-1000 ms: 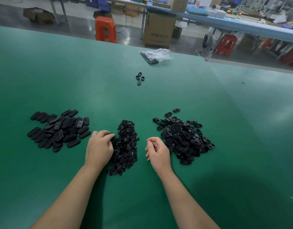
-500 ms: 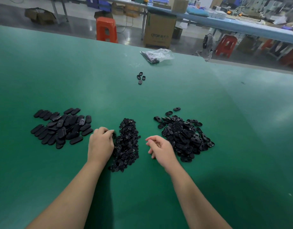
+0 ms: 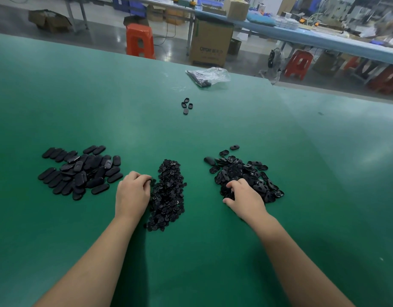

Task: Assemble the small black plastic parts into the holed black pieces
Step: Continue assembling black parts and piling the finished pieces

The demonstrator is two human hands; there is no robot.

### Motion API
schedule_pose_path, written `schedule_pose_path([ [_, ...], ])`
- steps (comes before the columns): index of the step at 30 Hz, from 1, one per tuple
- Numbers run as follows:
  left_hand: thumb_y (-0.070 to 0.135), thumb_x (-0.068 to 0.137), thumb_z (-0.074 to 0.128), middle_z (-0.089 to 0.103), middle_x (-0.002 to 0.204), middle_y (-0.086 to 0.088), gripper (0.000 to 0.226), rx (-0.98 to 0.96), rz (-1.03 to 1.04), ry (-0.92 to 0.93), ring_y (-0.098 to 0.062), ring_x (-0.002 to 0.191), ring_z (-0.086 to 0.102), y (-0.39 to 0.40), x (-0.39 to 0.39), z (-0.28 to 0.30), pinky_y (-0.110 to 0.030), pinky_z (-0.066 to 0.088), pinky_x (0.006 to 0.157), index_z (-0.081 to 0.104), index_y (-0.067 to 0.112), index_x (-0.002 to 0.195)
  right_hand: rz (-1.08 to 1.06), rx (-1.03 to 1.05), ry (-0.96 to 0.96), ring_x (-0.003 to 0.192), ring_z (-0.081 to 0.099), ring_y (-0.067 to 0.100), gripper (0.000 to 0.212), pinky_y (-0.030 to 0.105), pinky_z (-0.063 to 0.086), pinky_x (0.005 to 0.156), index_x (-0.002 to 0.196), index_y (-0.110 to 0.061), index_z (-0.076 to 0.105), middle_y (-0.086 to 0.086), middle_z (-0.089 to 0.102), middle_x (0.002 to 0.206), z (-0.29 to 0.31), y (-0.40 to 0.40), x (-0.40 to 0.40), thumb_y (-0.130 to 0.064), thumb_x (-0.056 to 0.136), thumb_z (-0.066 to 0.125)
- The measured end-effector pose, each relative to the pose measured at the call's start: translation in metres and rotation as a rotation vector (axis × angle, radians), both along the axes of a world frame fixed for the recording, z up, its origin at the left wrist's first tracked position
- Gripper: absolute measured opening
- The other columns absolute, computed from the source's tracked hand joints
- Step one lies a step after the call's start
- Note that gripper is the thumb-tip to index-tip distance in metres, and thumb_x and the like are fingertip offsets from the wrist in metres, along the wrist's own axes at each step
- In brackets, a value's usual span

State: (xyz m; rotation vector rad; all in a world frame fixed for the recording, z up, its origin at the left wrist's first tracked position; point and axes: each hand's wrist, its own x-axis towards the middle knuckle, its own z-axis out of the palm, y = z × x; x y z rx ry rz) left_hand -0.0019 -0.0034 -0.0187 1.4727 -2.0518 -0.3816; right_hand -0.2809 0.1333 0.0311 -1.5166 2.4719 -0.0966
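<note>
Right hand has moved from bare table onto holed-piece pile, fingers curled into it; grip unclear. Left hand stays curled, fingertips pinching at small-parts pile just right of it.

Matt green counter, shiny black plastic.
The holed black oval plastic pieces glint glossily; the crumpled clear plastic bag looks thin, wrinkled and shiny.

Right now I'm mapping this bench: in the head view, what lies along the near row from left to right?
Pile of oval black pieces → left hand → heap of small black parts → right hand → pile of holed black pieces.
</note>
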Motion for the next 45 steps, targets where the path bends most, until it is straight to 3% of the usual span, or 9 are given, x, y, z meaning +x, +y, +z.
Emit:
schedule_pose_path([
  [7,0.019,0.09,0.072,0.06,0.084,0.001,0.013,-0.004,-0.013,0.018,-0.019,0.074,0.052,0.0,0.002,0.0,-0.039,0.05,0.073,0.08,0.014,0.098,-0.014,0.005,0.012,0.099,0.064,0.02,0.053,0.032,0.051,0.075,0.135,-0.021,0.053,0.0,0.048,0.13,0.004,-0.001,0.0,-0.047,0.092,0.069],
  [14,0.019,0.092,0.07,0.066,0.088,0.003,0.013,-0.011,-0.032,0.001,-0.017,0.076,0.055,0.001,0.002,0.002,-0.037,0.05,0.072,0.08,0.015,0.098,-0.053,-0.041,0.0,0.079,0.056,0.016,0.04,0.03,0.042,0.065,0.111,-0.024,0.055,-0.007,0.047,0.103,0.005,0.0,0.0,-0.048,0.086,0.076],
  [18,0.019,0.092,0.07,0.068,0.089,0.004,0.012,-0.009,-0.049,0.004,-0.017,0.079,0.06,0.002,0.002,0.004,-0.036,0.051,0.072,0.08,0.015,0.097,-0.11,-0.124,-0.276,0.063,0.052,0.007,0.027,0.024,0.04,0.054,0.085,-0.024,0.057,-0.011,0.055,0.071,0.009,-0.005,-0.002,-0.044,0.088,0.075],
  [22,0.018,0.091,0.069,0.068,0.091,0.005,0.012,0.001,-0.056,0.005,-0.017,0.078,0.061,0.002,0.002,0.004,-0.035,0.052,0.073,0.079,0.016,0.096,-0.107,-0.291,-0.593,0.044,0.039,0.004,0.016,0.014,0.032,0.043,0.083,-0.022,0.067,-0.012,0.044,0.048,0.02,-0.007,0.006,-0.033,0.093,0.072],
  [29,0.015,0.092,0.067,0.067,0.094,0.005,0.012,0.027,-0.057,0.03,-0.019,0.075,0.059,0.002,0.002,0.002,-0.035,0.05,0.072,0.078,0.017,0.097,-0.186,-0.429,-0.953,0.062,0.067,0.01,0.008,0.023,0.056,0.057,0.104,-0.01,0.067,0.012,0.072,0.084,0.012,-0.014,0.051,-0.008,0.096,0.066],
  [32,0.016,0.094,0.066,0.068,0.095,0.005,0.012,0.036,-0.052,0.06,-0.018,0.076,0.06,0.001,0.002,0.002,-0.033,0.048,0.071,0.077,0.018,0.099,-0.194,-0.478,-1.032,0.074,0.072,0.01,0.008,0.027,0.06,0.064,0.103,-0.016,0.067,0.008,0.073,0.095,-0.001,-0.021,0.067,-0.012,0.1,0.061],
  [39,0.012,0.1,0.057,0.07,0.102,-0.003,0.019,0.127,0.064,0.251,-0.017,0.085,0.061,-0.006,0.005,0.001,-0.032,0.049,0.076,0.07,0.01,0.113,-0.255,-0.525,-0.932,0.074,0.073,0.012,0.02,0.027,0.06,0.076,0.12,-0.025,0.058,-0.003,0.075,0.084,-0.029,-0.028,0.084,-0.014,0.105,0.051],
  [42,0.011,0.1,0.055,0.07,0.108,-0.005,0.025,0.136,0.066,0.278,-0.022,0.091,0.064,-0.005,0.004,0.003,-0.035,0.051,0.081,0.068,0.007,0.122,-0.288,-0.57,-0.906,0.067,0.071,0.009,0.018,0.019,0.056,0.066,0.112,-0.026,0.064,-0.006,0.075,0.077,-0.036,-0.023,0.088,-0.016,0.106,0.051],
  [45,0.01,0.1,0.054,0.07,0.104,-0.003,0.024,0.152,0.062,0.286,-0.017,0.079,0.059,-0.005,0.005,0.003,-0.028,0.047,0.072,0.071,0.009,0.118,-0.3,-0.613,-0.916,0.069,0.073,0.013,0.021,0.028,0.06,0.069,0.102,-0.033,0.059,-0.009,0.076,0.083,-0.034,-0.021,0.091,-0.016,0.107,0.047],
])
